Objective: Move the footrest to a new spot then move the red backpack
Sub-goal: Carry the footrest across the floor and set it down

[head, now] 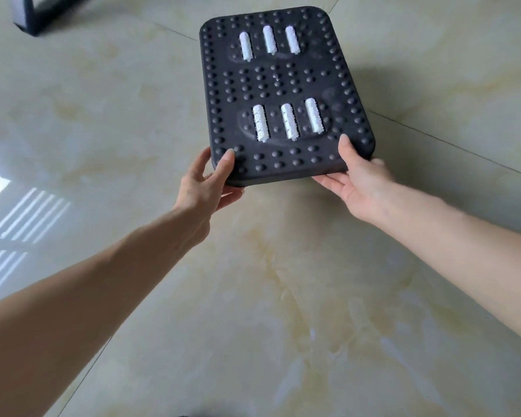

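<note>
The footrest (280, 88) is a black studded board with two groups of three white rollers. It is held above the pale marble floor, its long side running away from me. My left hand (206, 183) grips its near left corner, thumb on top and fingers underneath. My right hand (358, 182) grips the near right corner in the same way. The red backpack is not in view.
A dark metal furniture leg (33, 18) stands on the floor at the top left. Glossy beige floor tiles (283, 296) fill the view, with window light reflected at the left edge (18, 218).
</note>
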